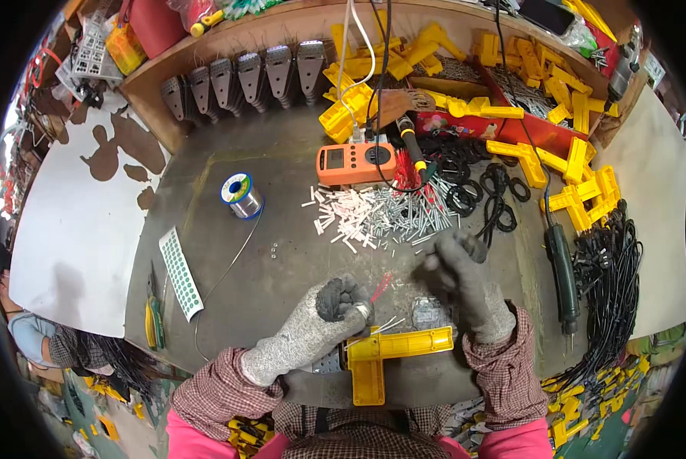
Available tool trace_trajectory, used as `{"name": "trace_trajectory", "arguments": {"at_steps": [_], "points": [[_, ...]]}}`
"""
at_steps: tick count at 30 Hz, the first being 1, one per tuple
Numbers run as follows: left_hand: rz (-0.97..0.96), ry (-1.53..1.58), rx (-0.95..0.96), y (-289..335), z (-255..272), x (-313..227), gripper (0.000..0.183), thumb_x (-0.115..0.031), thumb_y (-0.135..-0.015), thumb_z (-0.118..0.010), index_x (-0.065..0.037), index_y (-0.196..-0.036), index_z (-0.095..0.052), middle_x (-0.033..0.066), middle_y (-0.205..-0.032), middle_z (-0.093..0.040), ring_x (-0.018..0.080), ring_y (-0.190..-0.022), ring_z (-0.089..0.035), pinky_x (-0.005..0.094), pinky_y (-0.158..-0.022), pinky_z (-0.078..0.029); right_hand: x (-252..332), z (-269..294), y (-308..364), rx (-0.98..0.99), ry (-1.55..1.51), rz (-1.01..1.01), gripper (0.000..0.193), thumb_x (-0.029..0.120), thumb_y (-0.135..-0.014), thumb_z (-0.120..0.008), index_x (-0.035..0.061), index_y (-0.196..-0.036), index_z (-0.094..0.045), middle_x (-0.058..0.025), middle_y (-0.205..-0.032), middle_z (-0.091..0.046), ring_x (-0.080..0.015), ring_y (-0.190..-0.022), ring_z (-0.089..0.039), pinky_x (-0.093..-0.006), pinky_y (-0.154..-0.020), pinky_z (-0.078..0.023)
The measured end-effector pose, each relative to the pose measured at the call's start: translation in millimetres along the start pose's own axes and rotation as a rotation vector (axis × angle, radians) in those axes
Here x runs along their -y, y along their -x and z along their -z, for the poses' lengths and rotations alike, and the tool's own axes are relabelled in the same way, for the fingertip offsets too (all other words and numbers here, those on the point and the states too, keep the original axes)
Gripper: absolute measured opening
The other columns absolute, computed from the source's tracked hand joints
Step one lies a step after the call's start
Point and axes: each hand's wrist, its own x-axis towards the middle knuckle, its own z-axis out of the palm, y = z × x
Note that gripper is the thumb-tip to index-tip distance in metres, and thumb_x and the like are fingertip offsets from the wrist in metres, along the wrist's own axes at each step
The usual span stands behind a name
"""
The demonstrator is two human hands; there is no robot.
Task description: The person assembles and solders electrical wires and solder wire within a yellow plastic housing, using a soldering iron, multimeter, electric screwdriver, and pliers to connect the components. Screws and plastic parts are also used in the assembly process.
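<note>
My gloved left hand [335, 306] is closed, its thumb and fingers pinching thin red wires [382, 286] that stick out past the fingertips. Just below it, thin white sticks [389, 325] lie by a yellow plastic housing [408, 344] at the bench's near edge. My right hand [461, 271], in a grey glove, hovers to the right, slightly blurred. Its fingers are bent and apart, with nothing visible between them. Nearest to it are the pile of metal pins [416, 210] and the black rings [461, 200]. A small clear bag [432, 314] lies between my hands.
An orange meter [354, 163] and a screwdriver [410, 145] lie behind the white pieces [351, 214]. A solder spool [241, 195], sticker sheet [181, 271] and pliers [154, 321] sit left. On the right are a soldering iron [562, 275] and black cables [611, 268].
</note>
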Motion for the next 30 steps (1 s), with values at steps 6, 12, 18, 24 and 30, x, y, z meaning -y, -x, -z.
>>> {"name": "trace_trajectory", "arguments": {"at_steps": [6, 12, 18, 24, 30], "points": [[-0.014, -0.157, 0.074, 1, 2, 3, 0.02, -0.015, -0.094, -0.06, 0.0, -0.106, -0.054, 0.0052, -0.089, -0.061, 0.0114, -0.083, -0.059, 0.0271, -0.078, -0.05, -1, -27, 14, 0.116, 0.429, -0.096, 0.021, 0.023, -0.091, -0.066, 0.0033, -0.099, -0.067, 0.0007, -0.085, -0.061, -0.0051, -0.082, -0.053, -0.0228, -0.075, -0.045], [-0.058, -0.123, -0.038, -13, -7, -8, 0.034, -0.022, -0.091, -0.069, 0.005, -0.112, -0.064, 0.009, -0.102, -0.069, 0.0117, -0.095, -0.064, 0.026, -0.086, -0.052, -7, -35, 17, 0.089, 0.611, 0.146, 0.021, 0.021, -0.095, -0.062, 0.0011, -0.1, -0.065, -0.0026, -0.086, -0.063, -0.0072, -0.083, -0.056, -0.024, -0.075, -0.046], [-0.229, -0.082, -0.22, -14, 1, 8, 0.028, -0.02, -0.093, -0.067, 0.004, -0.108, -0.066, 0.009, -0.1, -0.07, 0.0116, -0.095, -0.064, 0.0269, -0.087, -0.051, -8, -33, 23, 0.057, 0.616, 0.026, 0.018, 0.018, -0.094, -0.064, -0.0006, -0.096, -0.063, -0.0031, -0.084, -0.062, -0.0071, -0.078, -0.053, -0.0245, -0.07, -0.045], [-0.166, -0.276, -0.081, -2, -7, 3, 0.031, -0.021, -0.092, -0.069, 0.004, -0.109, -0.065, 0.0093, -0.097, -0.07, 0.0124, -0.09, -0.065, 0.0277, -0.083, -0.054, -7, -45, 26, 0.079, 0.575, 0.001, 0.017, 0.016, -0.091, -0.065, -0.0004, -0.094, -0.063, 0.0001, -0.079, -0.059, -0.0048, -0.071, -0.05, -0.0233, -0.063, -0.043], [-0.171, 0.097, -0.161, 2, 3, 22, 0.036, -0.014, -0.091, -0.067, 0.005, -0.12, -0.058, 0.0118, -0.105, -0.068, 0.0173, -0.096, -0.065, 0.0317, -0.089, -0.053, -15, -35, 27, 0.132, 0.682, 0.105, 0.011, 0.012, -0.092, -0.063, 0.0011, -0.093, -0.063, 0.0016, -0.076, -0.059, -0.004, -0.069, -0.05, -0.0212, -0.062, -0.043]]}}
